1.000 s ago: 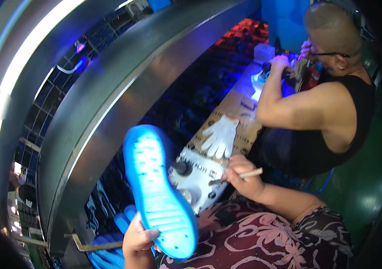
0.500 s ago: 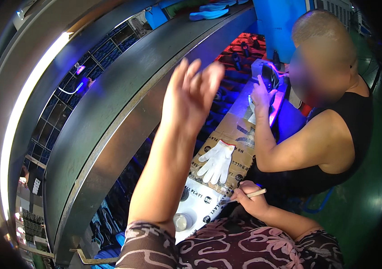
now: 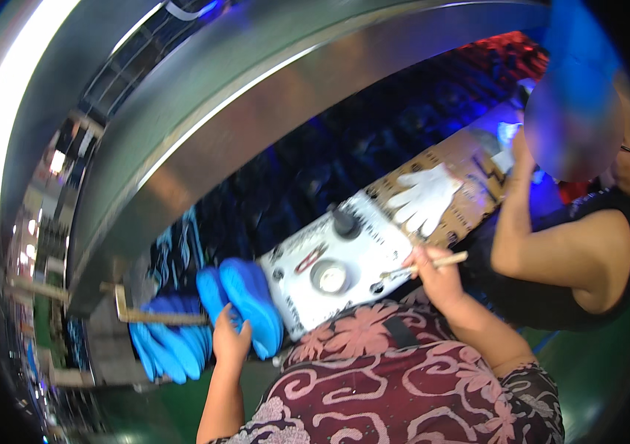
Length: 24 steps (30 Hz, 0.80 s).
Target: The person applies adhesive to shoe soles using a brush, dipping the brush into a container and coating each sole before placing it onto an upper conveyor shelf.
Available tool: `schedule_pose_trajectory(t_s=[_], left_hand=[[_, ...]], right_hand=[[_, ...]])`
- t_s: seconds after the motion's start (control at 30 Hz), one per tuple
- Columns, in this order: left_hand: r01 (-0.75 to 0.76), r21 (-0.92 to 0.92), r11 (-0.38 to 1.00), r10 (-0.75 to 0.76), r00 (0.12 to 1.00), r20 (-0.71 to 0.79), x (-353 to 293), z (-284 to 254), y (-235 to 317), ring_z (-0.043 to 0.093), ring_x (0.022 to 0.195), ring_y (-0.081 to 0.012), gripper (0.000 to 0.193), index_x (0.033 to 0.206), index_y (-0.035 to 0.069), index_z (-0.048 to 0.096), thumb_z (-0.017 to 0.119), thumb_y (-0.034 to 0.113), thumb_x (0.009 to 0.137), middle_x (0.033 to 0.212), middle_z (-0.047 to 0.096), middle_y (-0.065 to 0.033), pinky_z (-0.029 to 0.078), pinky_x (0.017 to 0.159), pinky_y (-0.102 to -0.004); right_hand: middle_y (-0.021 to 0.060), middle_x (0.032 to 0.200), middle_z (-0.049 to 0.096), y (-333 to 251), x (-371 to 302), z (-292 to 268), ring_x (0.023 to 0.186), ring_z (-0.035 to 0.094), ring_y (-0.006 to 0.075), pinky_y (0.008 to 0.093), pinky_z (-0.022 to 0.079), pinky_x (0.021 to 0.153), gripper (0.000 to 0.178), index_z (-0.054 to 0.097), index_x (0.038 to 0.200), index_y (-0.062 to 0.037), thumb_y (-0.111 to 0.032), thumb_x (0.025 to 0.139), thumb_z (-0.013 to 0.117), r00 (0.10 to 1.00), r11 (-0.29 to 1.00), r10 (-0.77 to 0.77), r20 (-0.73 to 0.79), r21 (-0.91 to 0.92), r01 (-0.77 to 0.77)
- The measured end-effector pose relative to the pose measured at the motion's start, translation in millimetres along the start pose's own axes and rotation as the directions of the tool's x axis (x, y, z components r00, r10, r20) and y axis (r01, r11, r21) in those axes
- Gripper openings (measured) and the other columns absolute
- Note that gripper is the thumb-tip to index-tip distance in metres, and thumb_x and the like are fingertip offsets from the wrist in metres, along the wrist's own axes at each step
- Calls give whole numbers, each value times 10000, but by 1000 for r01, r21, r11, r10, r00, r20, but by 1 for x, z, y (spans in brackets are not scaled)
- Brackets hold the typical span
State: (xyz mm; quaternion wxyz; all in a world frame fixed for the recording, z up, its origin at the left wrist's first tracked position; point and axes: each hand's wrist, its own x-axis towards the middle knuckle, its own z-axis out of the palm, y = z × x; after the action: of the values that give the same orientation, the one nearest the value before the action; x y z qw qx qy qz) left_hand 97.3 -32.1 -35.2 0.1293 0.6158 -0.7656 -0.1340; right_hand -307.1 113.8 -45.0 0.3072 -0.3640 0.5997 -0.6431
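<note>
Where the left hand (image 3: 230, 343) rests: fingers at the blue soles (image 3: 253, 297) beside the white-covered tabletop (image 3: 365, 248); grip unclear.
Right hand (image 3: 437, 275): fingers pinch the brush (image 3: 450, 260).
Soles: best lifted singly, by the edge.

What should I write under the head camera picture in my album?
Left hand at blue shoe soles, right hand holding a wooden-handled brush, white glove lying nearby.
</note>
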Motion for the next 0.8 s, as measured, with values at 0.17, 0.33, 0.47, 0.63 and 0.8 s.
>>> schedule_pose_trajectory(t_s=[0.17, 0.33, 0.47, 0.63, 0.8], left_hand=[[-14, 343, 939, 4, 1000, 31, -7, 32, -24, 628, 747, -377, 216, 925, 61, 572, 622, 176, 749, 915, 632, -181, 511, 637, -470], [-4, 232, 973, -14, 997, 77, 2, 26, -24, 617, 639, -366, 192, 869, 27, 543, 619, 158, 750, 706, 623, -163, 490, 584, -459], [75, 98, 992, -82, 994, 72, -5, 26, -14, 605, 584, -379, 220, 913, 8, 508, 607, 151, 779, 670, 621, -179, 482, 556, -458], [71, 99, 993, -76, 996, 44, -7, 38, -27, 610, 609, -405, 261, 979, -5, 482, 592, 142, 793, 690, 623, -215, 480, 561, -479], [67, 156, 985, -81, 993, 86, -2, 31, -25, 600, 623, -446, 250, 977, -22, 456, 544, 118, 790, 698, 612, -259, 468, 558, -514]], right_hand=[[13, 625, 553, -5, 28, 48, 591, 499, 82, 235, 402, 560, 285, 661, 779, -7, -214, 944, 554, 993, 999, 3, 118, -44, 2], [79, 680, 634, -6, 47, 102, 622, 582, 205, 331, 445, 617, 220, 670, 717, -35, -193, 864, 624, 885, 913, -225, 409, -229, 338], [37, 659, 616, 21, 49, 129, 703, 579, 249, 367, 427, 763, 203, 678, 699, -90, -252, 819, 661, 813, 785, -243, 528, -386, 485], [47, 643, 596, 24, 50, 132, 691, 566, 250, 369, 410, 739, 206, 668, 687, -86, -253, 808, 669, 794, 724, -276, 542, -426, 543], [51, 609, 577, 2, 49, 128, 634, 550, 262, 380, 397, 678, 234, 642, 636, -75, -222, 817, 660, 856, 774, -331, 396, -405, 487]])
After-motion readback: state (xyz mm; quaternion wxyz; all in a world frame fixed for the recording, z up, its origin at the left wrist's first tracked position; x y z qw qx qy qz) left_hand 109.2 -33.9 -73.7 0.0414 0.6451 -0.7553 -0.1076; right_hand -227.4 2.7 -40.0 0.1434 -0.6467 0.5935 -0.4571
